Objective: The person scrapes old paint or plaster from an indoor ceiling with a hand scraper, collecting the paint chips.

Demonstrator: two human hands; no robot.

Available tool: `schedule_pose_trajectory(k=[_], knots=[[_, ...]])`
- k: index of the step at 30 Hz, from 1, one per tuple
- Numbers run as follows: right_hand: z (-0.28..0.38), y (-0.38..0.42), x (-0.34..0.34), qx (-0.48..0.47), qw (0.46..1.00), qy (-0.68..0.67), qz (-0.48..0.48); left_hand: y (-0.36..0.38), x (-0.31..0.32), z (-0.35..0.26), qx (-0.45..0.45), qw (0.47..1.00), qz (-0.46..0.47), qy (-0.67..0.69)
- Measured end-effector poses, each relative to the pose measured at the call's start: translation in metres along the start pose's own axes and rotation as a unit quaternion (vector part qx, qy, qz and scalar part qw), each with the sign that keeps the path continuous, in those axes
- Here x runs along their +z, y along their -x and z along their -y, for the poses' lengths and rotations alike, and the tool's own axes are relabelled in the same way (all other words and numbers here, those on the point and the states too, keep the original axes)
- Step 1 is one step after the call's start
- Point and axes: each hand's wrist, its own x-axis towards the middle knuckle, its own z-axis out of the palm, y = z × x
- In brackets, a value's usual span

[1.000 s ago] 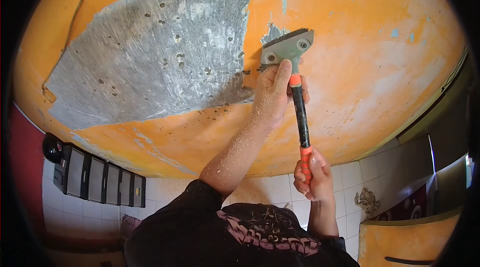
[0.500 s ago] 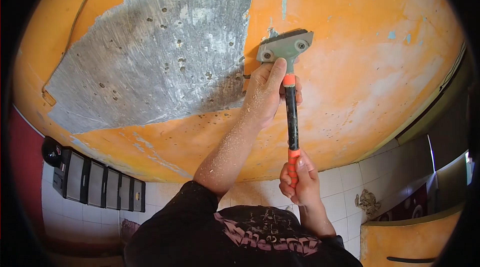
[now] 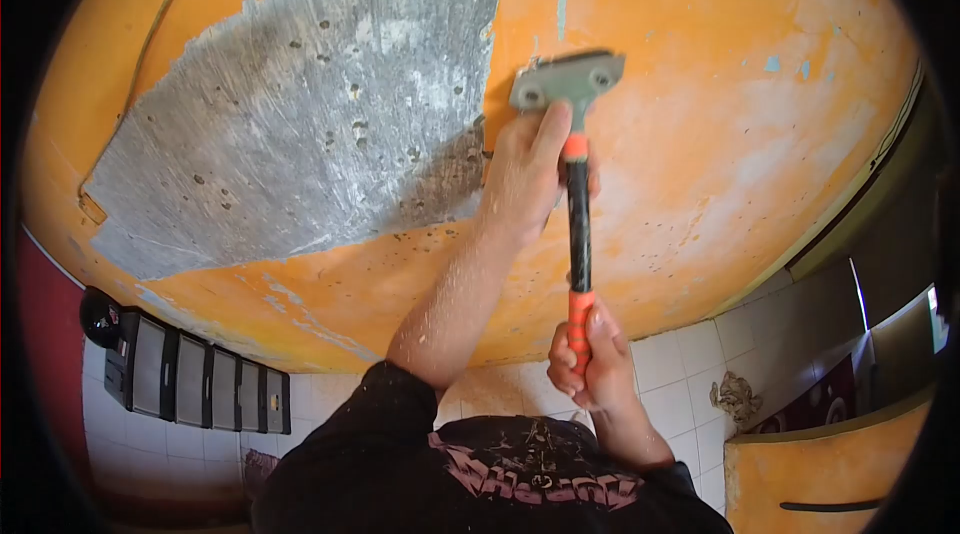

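Note:
A long-handled scraper with a wide grey-green head lies against the orange painted wall. My left hand is wrapped round the neck just below the head, its thumb laid along the upper part. Lower down, my right hand grips the orange end of the handle. The scraper's blade edge is slightly blurred and touches or nearly touches the paint. To its left is a large bare grey patch with ragged edges and small dark pits. Pale flakes cling to my left forearm.
A black drawer unit stands at the lower left, with a round black object on it. A cable runs down the wall at left. A crumpled cloth lies on the white floor tiles. An orange ledge is at lower right.
The scraper head has shifted slightly upward and tilts less, with both hands still on the handle. The whole view has moved a little.

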Motion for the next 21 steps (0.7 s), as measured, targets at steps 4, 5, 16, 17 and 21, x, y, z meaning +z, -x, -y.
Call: schedule_pose_trajectory(k=[4, 5, 16, 17, 21], knots=[[-0.002, 0.004, 0.004, 0.008, 0.999, -0.025, -0.019, 0.007, -0.006, 0.003, -0.018, 1.000, 0.013, -0.013], [-0.007, 0.011, 0.003, 0.010, 1.000, -0.015, -0.024, 0.009, -0.009, 0.005, -0.037, 0.999, 0.016, -0.018], [-0.012, 0.013, -0.006, 0.011, 0.999, 0.028, -0.043, 0.015, -0.013, 0.018, -0.026, 0.999, 0.000, 0.022], [-0.010, 0.008, -0.005, 0.000, 0.999, 0.032, -0.031, 0.015, -0.013, 0.021, -0.029, 0.999, -0.011, 0.040], [0.000, 0.007, 0.005, -0.019, 0.997, 0.063, -0.033, 0.003, -0.009, 0.004, -0.004, 1.000, 0.010, 0.025]])
